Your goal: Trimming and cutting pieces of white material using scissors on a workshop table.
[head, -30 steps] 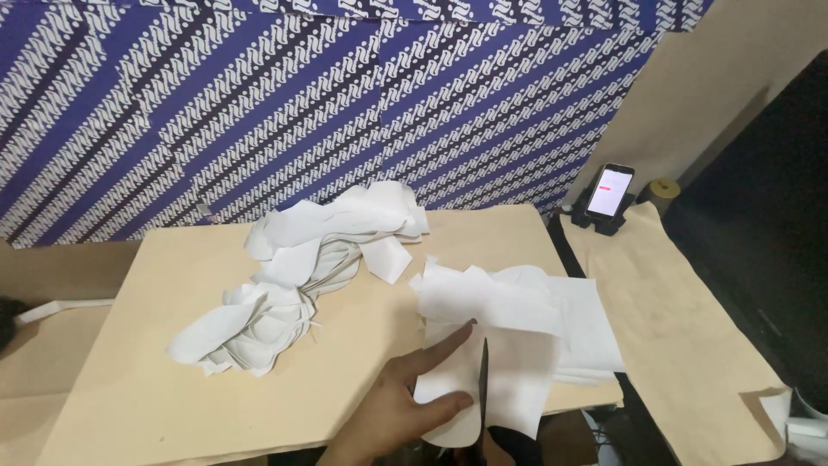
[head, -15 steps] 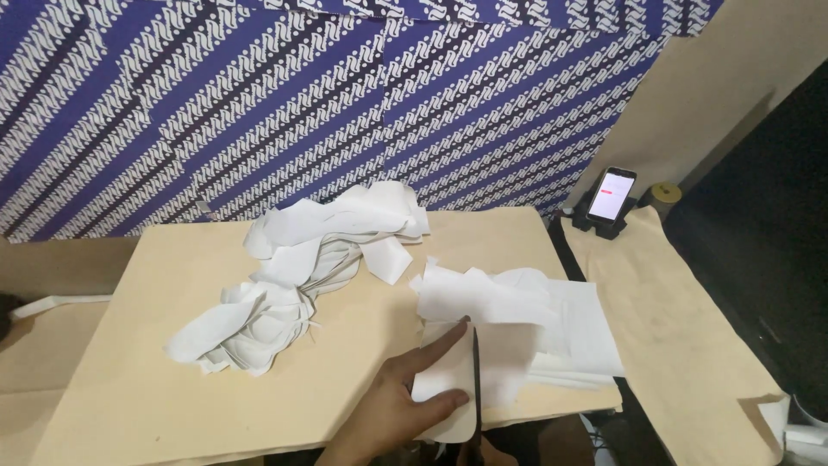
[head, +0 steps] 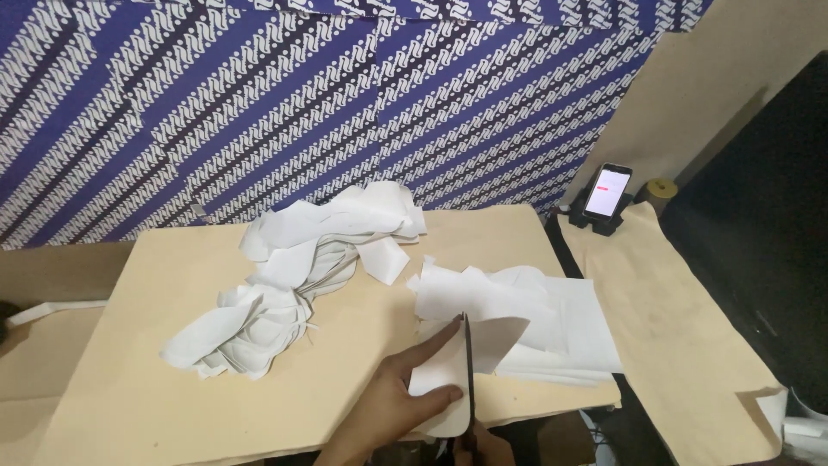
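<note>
Covering a pale wooden table: white paper scraps; patterned blue wall.

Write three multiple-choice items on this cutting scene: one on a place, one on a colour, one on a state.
1. Where does the phone stand?
A. far right, by the wall
B. on the scrap heap
C. in the left hand

2. What colour is the sheet stack?
A. red
B. white
C. green

3. How is the piece at the scissors held?
A. left hand grips it
B. lies loose
C. taped down

Key:
1 A, it stands propped beside the tan paper.
2 B, plainly white.
3 A, thumb and fingers pinch it at the blade.
</note>
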